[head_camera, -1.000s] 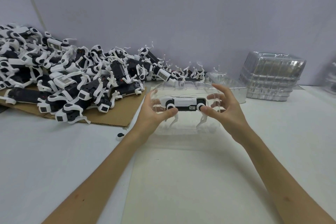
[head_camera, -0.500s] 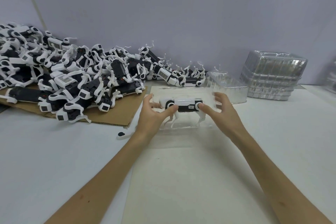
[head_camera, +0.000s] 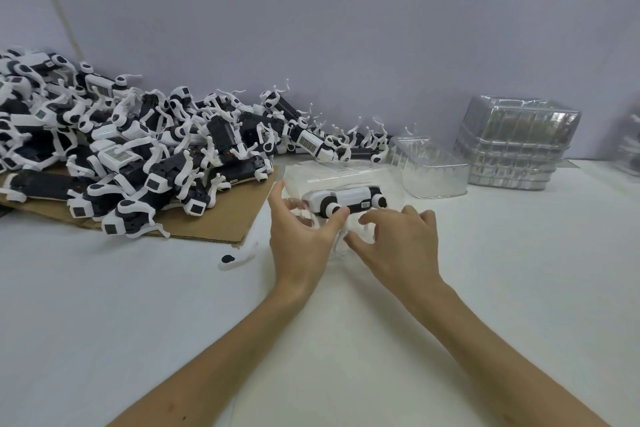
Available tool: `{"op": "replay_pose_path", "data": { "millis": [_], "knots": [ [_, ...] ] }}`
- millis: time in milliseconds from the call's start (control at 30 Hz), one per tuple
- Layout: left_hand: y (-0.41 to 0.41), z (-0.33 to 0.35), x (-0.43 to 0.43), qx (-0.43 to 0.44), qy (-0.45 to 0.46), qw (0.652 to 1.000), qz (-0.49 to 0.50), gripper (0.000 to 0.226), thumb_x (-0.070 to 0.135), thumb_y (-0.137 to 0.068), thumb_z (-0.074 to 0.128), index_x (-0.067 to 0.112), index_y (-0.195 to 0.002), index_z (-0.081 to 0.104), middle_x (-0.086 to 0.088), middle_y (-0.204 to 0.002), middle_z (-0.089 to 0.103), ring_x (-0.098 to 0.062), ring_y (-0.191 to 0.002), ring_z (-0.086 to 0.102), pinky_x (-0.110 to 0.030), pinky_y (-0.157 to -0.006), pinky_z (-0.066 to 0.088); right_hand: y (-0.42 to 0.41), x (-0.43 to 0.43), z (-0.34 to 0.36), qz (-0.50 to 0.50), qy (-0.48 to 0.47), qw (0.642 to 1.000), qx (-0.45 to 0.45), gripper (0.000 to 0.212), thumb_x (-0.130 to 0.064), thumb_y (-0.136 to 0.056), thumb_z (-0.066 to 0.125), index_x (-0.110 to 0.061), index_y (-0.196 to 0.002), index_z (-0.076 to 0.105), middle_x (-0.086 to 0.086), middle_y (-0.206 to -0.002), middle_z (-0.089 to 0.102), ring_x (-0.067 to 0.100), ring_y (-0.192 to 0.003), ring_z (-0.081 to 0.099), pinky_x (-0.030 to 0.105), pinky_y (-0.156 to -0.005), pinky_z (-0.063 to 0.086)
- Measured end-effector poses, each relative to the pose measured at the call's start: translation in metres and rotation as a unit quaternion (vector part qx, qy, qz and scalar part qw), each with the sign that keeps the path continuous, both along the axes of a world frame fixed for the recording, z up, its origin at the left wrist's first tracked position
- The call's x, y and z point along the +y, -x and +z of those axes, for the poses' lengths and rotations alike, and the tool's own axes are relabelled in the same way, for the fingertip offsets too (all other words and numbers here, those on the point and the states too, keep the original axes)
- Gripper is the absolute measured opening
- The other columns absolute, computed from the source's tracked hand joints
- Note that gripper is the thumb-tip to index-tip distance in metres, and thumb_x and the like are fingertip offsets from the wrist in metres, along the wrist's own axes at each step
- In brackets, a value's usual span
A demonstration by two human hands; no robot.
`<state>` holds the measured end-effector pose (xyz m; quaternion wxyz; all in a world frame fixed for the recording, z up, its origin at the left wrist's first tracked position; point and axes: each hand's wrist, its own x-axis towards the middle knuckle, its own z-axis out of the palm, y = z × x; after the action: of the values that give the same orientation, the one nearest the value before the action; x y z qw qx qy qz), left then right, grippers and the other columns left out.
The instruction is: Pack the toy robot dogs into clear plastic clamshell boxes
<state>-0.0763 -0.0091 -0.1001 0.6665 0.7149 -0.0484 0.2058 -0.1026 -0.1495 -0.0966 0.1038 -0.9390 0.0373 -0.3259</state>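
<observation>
Bare table (head_camera: 519, 270) right of clamshell box (head_camera: 346, 180)

White surface (head_camera: 104, 305) against a pale wall, loaded along its far edge.

Carried a flat sheet of brown cardboard (head_camera: 221, 224) at far left, heaped with black-and-white toy robot dogs (head_camera: 131, 152); bore a loose white leg piece (head_camera: 237, 257) with a black dot just off the cardboard's near corner. Held a clear clamshell box (head_camera: 346, 184) at centre with one dog (head_camera: 346, 203) inside, an open clear box (head_camera: 433, 166) just beside it, and a stack of empty clamshells (head_camera: 516, 146) farther right.
</observation>
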Motion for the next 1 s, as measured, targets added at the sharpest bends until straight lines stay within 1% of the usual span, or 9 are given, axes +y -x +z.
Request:
{"op": "replay_pose_path", "data": {
  "millis": [100, 200, 267, 367, 533, 700, 800, 900, 1000],
  "knots": [
    [0.005, -0.001, -0.005, -0.025, -0.02, 0.999, 0.005, 0.1, 0.037, -0.069, 0.091, 0.029, -0.149, 0.031, 0.018, -0.105, 0.053, 0.001, -0.094, 0.058, -0.033, -0.09, 0.052, -0.002, -0.003, -0.001, -0.006, -0.04, 0.999, 0.032, 0.044, -0.068, -0.086, 0.056, -0.033, -0.107, 0.073, -0.007, -0.085, 0.075, 0.014, -0.086, 0.065, 0.035, -0.08, 0.026],
    [0.007, -0.001, -0.005, -0.044, -0.025, 0.999, -0.012, 0.101, 0.038, -0.068, 0.09, 0.031, -0.149, 0.03, 0.017, -0.107, 0.052, -0.003, -0.094, 0.058, -0.028, -0.085, 0.052, -0.003, -0.004, -0.002, -0.001, -0.074, 0.996, 0.054, 0.044, -0.067, -0.087, 0.056, -0.032, -0.108, 0.072, -0.007, -0.082, 0.073, 0.014, -0.074, 0.06, 0.032, -0.079, 0.033],
    [0.007, 0.0, -0.006, -0.057, -0.028, 0.998, -0.011, 0.102, 0.037, -0.067, 0.091, 0.03, -0.149, 0.03, 0.017, -0.107, 0.051, -0.003, -0.092, 0.056, -0.018, -0.079, 0.049, -0.004, -0.003, -0.003, 0.002, -0.098, 0.994, 0.051, 0.042, -0.066, -0.086, 0.059, -0.031, -0.105, 0.073, -0.007, -0.079, 0.071, 0.014, -0.069, 0.054, 0.031, -0.075, 0.038],
    [0.004, 0.0, -0.006, -0.066, -0.028, 0.997, 0.004, 0.105, 0.036, -0.066, 0.093, 0.028, -0.15, 0.03, 0.013, -0.109, 0.051, 0.0, -0.093, 0.054, -0.007, -0.072, 0.042, -0.005, -0.003, -0.002, 0.001, -0.115, 0.992, 0.047, 0.042, -0.066, -0.084, 0.062, -0.03, -0.101, 0.074, -0.006, -0.077, 0.071, 0.018, -0.074, 0.064, 0.03, -0.07, 0.041],
    [0.0, -0.001, -0.006, -0.07, -0.026, 0.997, 0.007, 0.109, 0.035, -0.064, 0.094, 0.025, -0.151, 0.03, 0.006, -0.111, 0.051, -0.003, -0.1, 0.052, -0.01, -0.075, 0.042, -0.006, -0.002, -0.003, -0.003, -0.066, 0.998, 0.017, 0.039, -0.061, -0.084, 0.062, -0.026, -0.095, 0.074, -0.005, -0.073, 0.07, 0.019, -0.073, 0.064, 0.034, -0.081, 0.038],
    [-0.001, -0.002, -0.008, -0.087, -0.034, 0.996, 0.015, 0.11, 0.034, -0.063, 0.095, 0.026, -0.151, 0.029, 0.008, -0.113, 0.048, -0.008, -0.1, 0.052, -0.009, -0.076, 0.042, -0.008, -0.003, -0.003, -0.008, -0.053, 0.999, -0.001, 0.035, -0.059, -0.083, 0.061, -0.027, -0.093, 0.074, -0.006, -0.071, 0.07, 0.016, -0.065, 0.054, 0.032, -0.078, 0.03],
    [-0.002, -0.003, -0.006, -0.089, -0.036, 0.995, 0.009, 0.109, 0.039, -0.064, 0.094, 0.027, -0.151, 0.029, 0.008, -0.114, 0.049, -0.007, -0.098, 0.054, -0.016, -0.077, 0.047, -0.005, -0.004, -0.001, -0.002, -0.056, 0.998, -0.001, 0.034, -0.059, -0.082, 0.063, -0.029, -0.094, 0.073, -0.006, -0.07, 0.07, 0.015, -0.068, 0.061, 0.032, -0.078, 0.027],
    [-0.004, 0.0, -0.001, -0.076, -0.026, 0.997, 0.004, 0.106, 0.05, -0.062, 0.088, 0.03, -0.149, 0.031, 0.01, -0.111, 0.052, -0.007, -0.092, 0.058, -0.025, -0.078, 0.052, -0.003, -0.006, 0.001, 0.044, -0.093, 0.994, -0.042, 0.027, -0.051, -0.082, 0.069, -0.026, -0.089, 0.076, -0.009, -0.059, 0.062, 0.01, -0.058, 0.058, 0.033, -0.08, 0.035],
    [-0.01, 0.004, 0.007, -0.03, 0.023, 0.999, -0.004, 0.101, 0.051, -0.063, 0.087, 0.03, -0.146, 0.034, 0.01, -0.106, 0.055, -0.008, -0.082, 0.064, -0.028, -0.076, 0.055, 0.0, -0.01, 0.011, 0.099, -0.152, 0.971, -0.154, 0.015, -0.035, -0.085, 0.068, -0.023, -0.076, 0.072, -0.013, -0.05, 0.05, 0.003, -0.047, 0.046, 0.037, -0.074, 0.048]
  ]
}}
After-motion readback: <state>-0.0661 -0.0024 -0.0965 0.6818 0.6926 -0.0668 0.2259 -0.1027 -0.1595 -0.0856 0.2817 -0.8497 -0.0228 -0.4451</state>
